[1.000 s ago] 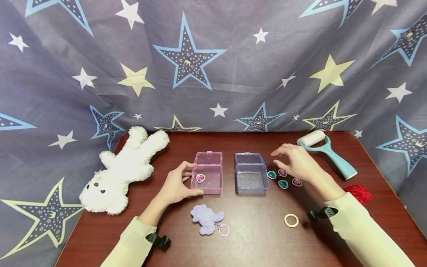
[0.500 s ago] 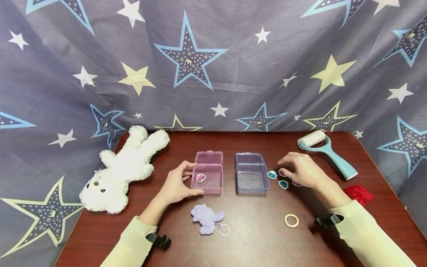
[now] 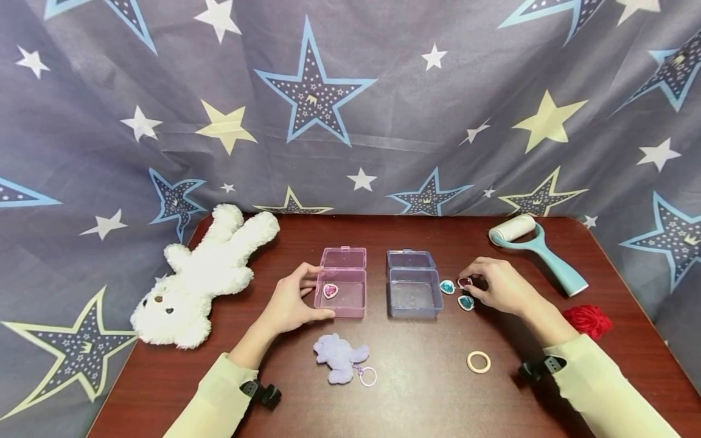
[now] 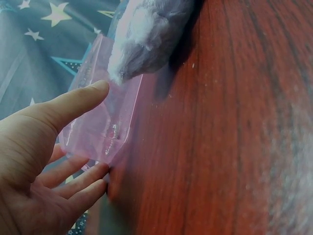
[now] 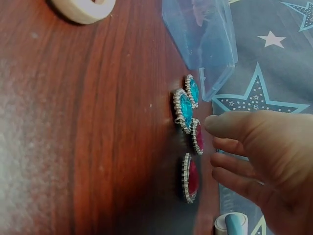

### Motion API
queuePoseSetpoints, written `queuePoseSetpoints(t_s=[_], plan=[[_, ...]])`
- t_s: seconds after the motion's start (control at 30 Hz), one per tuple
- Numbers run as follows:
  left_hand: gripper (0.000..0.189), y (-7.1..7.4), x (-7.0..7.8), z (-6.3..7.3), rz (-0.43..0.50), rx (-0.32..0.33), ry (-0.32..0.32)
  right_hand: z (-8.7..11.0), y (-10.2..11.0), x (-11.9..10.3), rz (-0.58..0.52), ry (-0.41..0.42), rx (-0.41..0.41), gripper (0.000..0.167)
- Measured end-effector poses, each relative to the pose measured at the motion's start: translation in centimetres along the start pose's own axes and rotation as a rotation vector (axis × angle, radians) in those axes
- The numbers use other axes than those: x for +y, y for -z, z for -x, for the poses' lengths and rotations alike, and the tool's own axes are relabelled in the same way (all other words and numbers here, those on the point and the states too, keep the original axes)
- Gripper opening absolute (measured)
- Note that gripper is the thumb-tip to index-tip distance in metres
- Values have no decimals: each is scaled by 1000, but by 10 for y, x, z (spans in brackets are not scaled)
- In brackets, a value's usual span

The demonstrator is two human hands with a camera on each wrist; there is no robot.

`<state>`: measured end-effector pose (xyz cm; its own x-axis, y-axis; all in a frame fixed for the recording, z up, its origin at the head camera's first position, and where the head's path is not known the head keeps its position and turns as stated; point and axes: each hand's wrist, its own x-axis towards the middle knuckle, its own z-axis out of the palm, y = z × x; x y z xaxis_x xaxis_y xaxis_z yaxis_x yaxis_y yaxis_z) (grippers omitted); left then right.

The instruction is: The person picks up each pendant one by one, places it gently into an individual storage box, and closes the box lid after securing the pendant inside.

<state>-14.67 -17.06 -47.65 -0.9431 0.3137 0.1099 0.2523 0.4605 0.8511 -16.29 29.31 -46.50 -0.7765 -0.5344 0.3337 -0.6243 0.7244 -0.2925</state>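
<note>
My left hand (image 3: 292, 301) holds the open pink plastic box (image 3: 350, 298) at its left side, thumb along the front and forefinger at the back corner. A pink heart-shaped gem (image 3: 330, 291) with a beaded rim lies inside. My right hand (image 3: 501, 287) is low over the table, thumb and forefinger spread about one pink gem (image 5: 197, 137) with nothing pinched between them. Two teal gems (image 3: 447, 286) lie just left of these fingertips. Another pink gem (image 5: 190, 178) shows in the right wrist view, hidden under the hand in the head view.
An open blue plastic box (image 3: 414, 295) stands between the hands. In front lie a purple plush keychain (image 3: 336, 359) and a wooden ring (image 3: 479, 371). A white plush bear (image 3: 202, 274) is at left; a lint roller (image 3: 547, 255) and red yarn (image 3: 588, 320) are at right.
My right hand has moved down and slightly right onto the gems, its fingers drawing nearer to one pink gem and covering the other. The left hand has stayed at the pink box.
</note>
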Motion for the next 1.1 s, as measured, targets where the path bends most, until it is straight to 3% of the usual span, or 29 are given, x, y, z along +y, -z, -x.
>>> queuePoseSetpoints(t_s=[0.4, 1.1], plan=[[84, 0, -1, -1, -1, -1, 5, 2, -3, 4, 22, -23, -81, 20], [84, -1, -1, -1, -3, 4, 3, 0, -7, 12, 60, 35, -60, 21]])
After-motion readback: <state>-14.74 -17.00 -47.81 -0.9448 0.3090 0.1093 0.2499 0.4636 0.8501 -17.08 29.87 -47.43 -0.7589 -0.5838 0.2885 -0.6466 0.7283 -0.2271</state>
